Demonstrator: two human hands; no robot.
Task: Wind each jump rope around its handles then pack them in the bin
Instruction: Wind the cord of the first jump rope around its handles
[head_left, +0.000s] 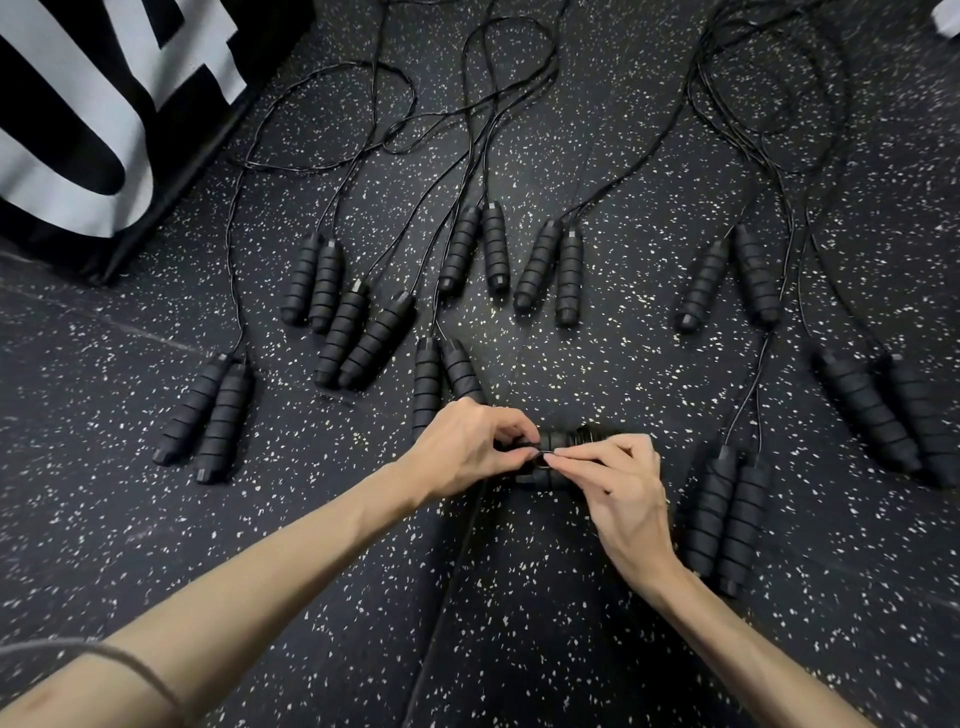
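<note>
both hands pinch a thin black cord end at the middle of a wound jump rope bundle (566, 447), fingertips meeting over it. left hand (467, 447) curls thumb and forefinger on the cord from the left, right hand (618, 483) pinches it from the right. the bundle lies crosswise on the speckled black floor (519, 597), 2 handles together, cord coils visible just past the right fingers. just beyond the left hand sits a handle pair (441, 379), partly under the knuckles. to the right of the grip, another pair (727, 514). further out, more unwound handle pairs fan across the floor, cords (483, 119) trailing away and crossing. far left and beyond, a black-and-white panel (104, 119); cannot tell if it is the bin.
</note>
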